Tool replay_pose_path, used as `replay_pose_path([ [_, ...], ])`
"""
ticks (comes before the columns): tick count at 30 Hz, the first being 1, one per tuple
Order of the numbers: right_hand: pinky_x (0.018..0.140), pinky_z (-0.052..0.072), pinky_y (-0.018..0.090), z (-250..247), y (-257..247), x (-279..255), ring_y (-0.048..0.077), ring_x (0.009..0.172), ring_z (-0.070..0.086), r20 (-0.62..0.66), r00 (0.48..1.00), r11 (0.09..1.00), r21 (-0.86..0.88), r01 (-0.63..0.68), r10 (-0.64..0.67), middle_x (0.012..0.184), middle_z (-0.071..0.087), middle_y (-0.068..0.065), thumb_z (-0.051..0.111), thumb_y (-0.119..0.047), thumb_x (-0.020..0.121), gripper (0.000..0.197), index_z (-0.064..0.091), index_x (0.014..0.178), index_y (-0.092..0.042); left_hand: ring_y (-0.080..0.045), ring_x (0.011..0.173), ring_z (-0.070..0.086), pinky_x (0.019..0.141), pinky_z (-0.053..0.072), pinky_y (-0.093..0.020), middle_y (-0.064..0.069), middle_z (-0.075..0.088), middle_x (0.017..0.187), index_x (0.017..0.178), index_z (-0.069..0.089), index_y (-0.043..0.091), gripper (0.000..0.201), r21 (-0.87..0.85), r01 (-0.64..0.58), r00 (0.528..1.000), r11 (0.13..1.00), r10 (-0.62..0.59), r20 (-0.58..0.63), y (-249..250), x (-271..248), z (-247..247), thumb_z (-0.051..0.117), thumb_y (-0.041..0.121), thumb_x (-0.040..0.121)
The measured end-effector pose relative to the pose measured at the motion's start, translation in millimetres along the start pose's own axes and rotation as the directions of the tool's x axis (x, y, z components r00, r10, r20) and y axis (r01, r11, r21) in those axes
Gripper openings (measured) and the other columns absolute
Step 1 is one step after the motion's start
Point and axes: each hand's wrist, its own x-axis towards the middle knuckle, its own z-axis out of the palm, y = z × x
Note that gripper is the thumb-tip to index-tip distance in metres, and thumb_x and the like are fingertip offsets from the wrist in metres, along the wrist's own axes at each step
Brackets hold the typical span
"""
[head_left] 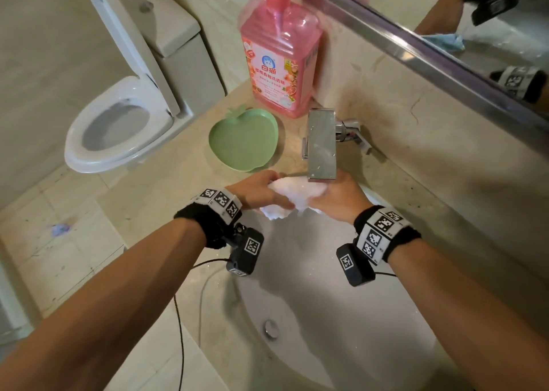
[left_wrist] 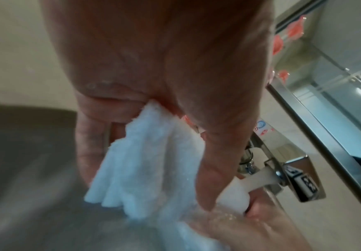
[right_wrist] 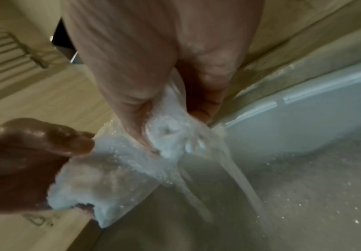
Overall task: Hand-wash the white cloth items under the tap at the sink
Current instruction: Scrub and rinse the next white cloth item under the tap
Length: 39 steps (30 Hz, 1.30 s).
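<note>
Rinsing is what's going on right now: both hands are bunching a small white fluffy terry cloth (head_left: 292, 193) right under the spout of the boxy chrome tap (head_left: 322, 145), at about 12 o'clock over the pale oval basin (head_left: 341, 316). The left hand (head_left: 255, 190) is curling its thumb and fingers round the 9 o'clock end of the cloth, and a loose corner is hanging below it; the right hand (head_left: 335, 197) is pinching the 3 o'clock end, with water running over it and off into the basin in the right wrist view. So neither hand is spread, both are gripping fabric. Judging by the look, this thing is handling like any soaked towel scrap: soft, floppy, no stiffness at all, heavier than it'd be dry, and probably a bit slick if there's soap in it (can't tell if there is). Nothing fragile, so squeezing hard is fine. I'd say the best hold is a full-fist grab on each end rather than fingertips, since a wet edge is likely slipping out of a light pinch, and keeping the middle bunch under the stream is doing the real work. At 11 o'clock from the tap, a big pink pump bottle of dish detergent (head_left: 280, 60) is standing on the beige stone counter (head_left: 166, 200), and a green apple-shaped plastic dish (head_left: 243, 139) is sitting at 10 o'clock.
</note>
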Motion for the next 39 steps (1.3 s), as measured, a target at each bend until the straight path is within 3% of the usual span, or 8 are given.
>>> replay_pose_path([
  [3,0.060,0.048,0.005,-8.3,4.3,-3.1,-0.010,0.077,0.064,-0.034,0.999,0.998,-0.064,0.020,-0.022,0.081,0.068,-0.035,0.078,-0.019,0.065,0.044,0.066,0.085,-0.056,-0.022,0.105,0.065,0.087,0.052,-0.033,0.005,0.069,0.103,0.105,0.065,0.030,0.030,0.053,0.077,0.976,0.996,-0.065,-0.207,11.4,24.4,19.6,0.077,0.038,0.079],
  [5,0.074,0.057,0.025,-13.1,14.8,-4.0,0.004,0.087,0.067,-0.041,0.999,0.995,-0.104,-0.003,-0.002,0.094,0.073,-0.016,0.080,-0.016,0.071,0.039,0.067,0.102,-0.037,-0.022,0.114,0.060,0.101,0.047,-0.038,0.004,0.066,0.118,0.124,0.062,0.026,0.058,0.071,0.066,0.997,0.995,-0.068,0.037,20.4,37.9,30.9,0.083,0.041,0.072],
  [9,0.090,0.054,0.053,-30.4,30.3,-10.8,0.024,0.104,0.064,0.082,0.995,0.995,-0.089,-0.048,0.055,0.113,0.065,-0.003,0.075,-0.008,0.078,0.045,0.055,0.115,-0.025,-0.023,0.119,0.058,0.099,0.045,-0.029,-0.002,0.059,0.133,0.138,0.052,0.020,0.070,0.239,0.079,0.997,0.968,-0.072,-0.039,31.0,51.1,49.8,0.077,0.044,0.077],
  [14,0.081,0.048,0.030,-49.9,33.5,-23.0,0.007,0.114,0.053,0.248,0.949,0.961,0.145,-0.237,0.197,0.127,0.051,-0.017,0.073,-0.043,0.068,0.075,0.036,0.134,-0.041,-0.023,0.106,0.060,0.093,0.051,-0.037,0.000,0.062,0.121,0.117,0.058,0.037,0.047,0.381,-0.205,0.972,0.902,0.234,-0.032,44.6,45.4,50.8,0.038,0.057,0.079],
  [20,0.071,0.061,0.035,-24.6,26.4,-16.9,0.024,0.105,0.068,0.346,0.892,0.897,0.229,-0.379,0.289,0.119,0.065,0.008,0.079,-0.013,0.078,0.052,0.059,0.124,-0.028,-0.032,0.108,0.059,0.091,0.050,-0.035,-0.016,0.062,0.118,0.125,0.062,0.008,0.052,0.362,-0.395,0.839,0.844,0.492,-0.232,36.6,32.9,35.0,0.080,0.020,0.077],
  [30,0.088,0.049,0.022,16.9,-9.4,5.3,0.025,0.107,0.066,0.119,0.979,0.864,-0.462,0.200,-0.163,0.114,0.069,0.010,0.067,-0.006,0.083,0.042,0.064,0.125,-0.008,-0.024,0.110,0.059,0.093,0.051,-0.039,-0.002,0.059,0.124,0.138,0.036,0.019,0.090,0.082,0.017,1.000,0.996,-0.016,-0.007,12.5,8.0,8.2,0.087,0.032,0.065],
  [34,0.071,0.052,0.013,9.6,2.1,5.5,0.012,0.091,0.067,0.112,0.991,0.997,-0.022,-0.073,0.075,0.101,0.069,-0.008,0.080,-0.003,0.073,0.045,0.066,0.106,-0.030,-0.032,0.100,0.063,0.079,0.051,-0.037,-0.010,0.060,0.115,0.139,0.029,0.019,0.086,0.328,-0.063,0.964,0.942,0.142,-0.224,23.7,14.4,33.5,0.079,0.023,0.070],
  [39,0.087,0.056,0.038,-2.5,15.6,-1.1,0.018,0.099,0.064,0.130,0.984,0.917,-0.394,-0.062,0.123,0.111,0.069,-0.004,0.078,-0.030,0.066,0.058,0.063,0.122,-0.030,-0.033,0.088,0.067,0.068,0.054,-0.038,-0.010,0.062,0.104,0.116,0.059,0.011,0.038,0.585,0.033,0.951,0.810,0.156,-0.269,40.7,26.2,56.0,0.065,0.022,0.081],
])
